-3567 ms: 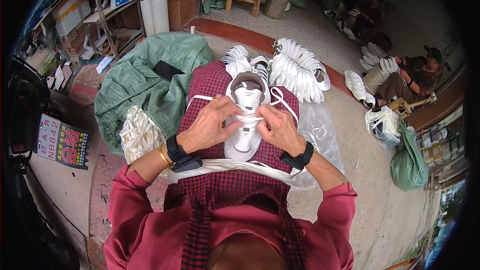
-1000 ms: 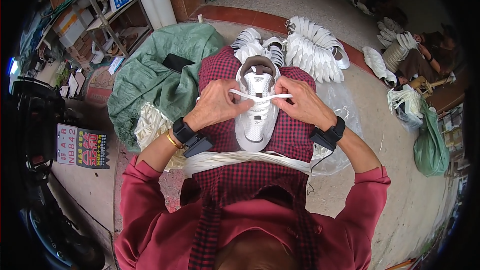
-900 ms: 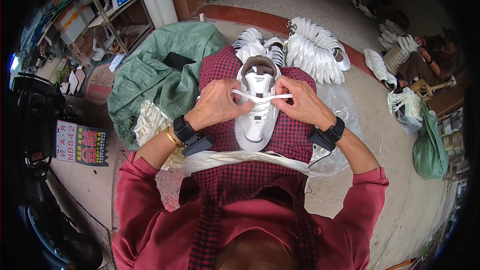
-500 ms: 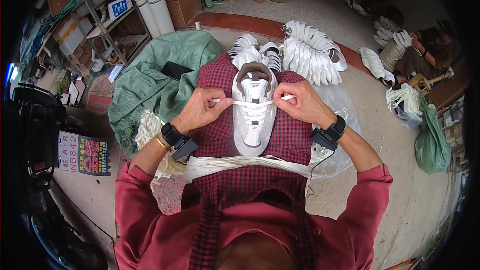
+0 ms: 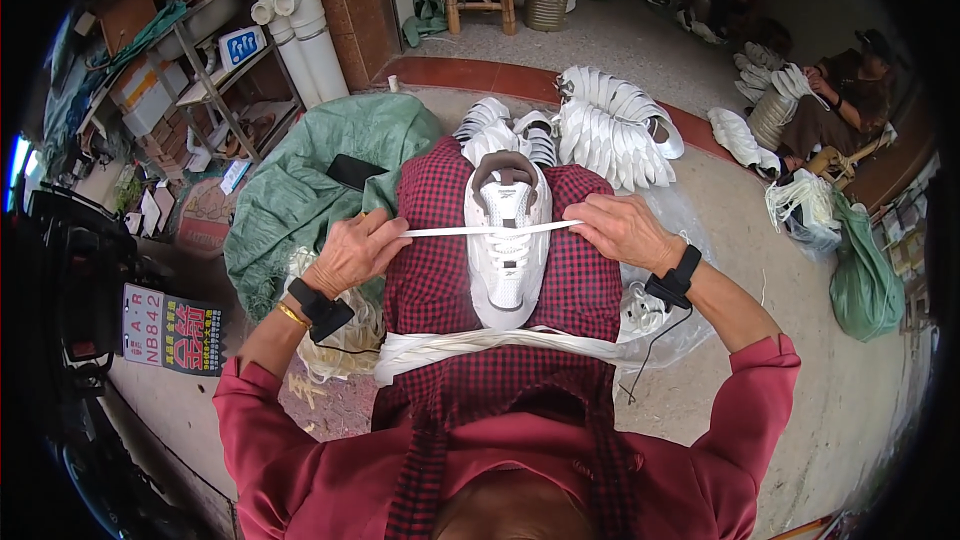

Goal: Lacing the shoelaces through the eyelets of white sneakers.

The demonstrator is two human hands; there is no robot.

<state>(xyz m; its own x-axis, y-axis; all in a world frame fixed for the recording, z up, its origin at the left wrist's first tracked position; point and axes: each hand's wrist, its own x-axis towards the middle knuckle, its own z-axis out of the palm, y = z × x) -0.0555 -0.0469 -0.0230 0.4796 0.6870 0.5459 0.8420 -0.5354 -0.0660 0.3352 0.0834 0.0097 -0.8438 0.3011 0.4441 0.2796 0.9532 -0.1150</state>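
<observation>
A white sneaker (image 5: pixel 507 290) with a grey-brown collar lies on my lap, on a red-and-black checked apron (image 5: pixel 430 290), toe toward me. A flat white shoelace (image 5: pixel 440 232) runs from its upper eyelets straight out to both sides. To the left of the shoe, my left hand (image 5: pixel 357 250) pinches one end of the lace. My right hand (image 5: pixel 628 232) pinches the other end on the right, and the lace is stretched taut between them. A bundle of white laces (image 5: pixel 480 347) lies across my lap below the toe.
Rows of white shoe uppers (image 5: pixel 615 130) stand beyond my knees. A green sack (image 5: pixel 290 160) with a dark flat object (image 5: pixel 355 172) sits at left. Clear plastic (image 5: pixel 690 230) lies at right. A co-worker (image 5: pixel 845 90) sits far right near another green bag (image 5: pixel 865 280).
My hands have moved apart, left hand to the left and right hand to the right, drawing the lace out longer and straighter on both sides. The view has shifted slightly.
</observation>
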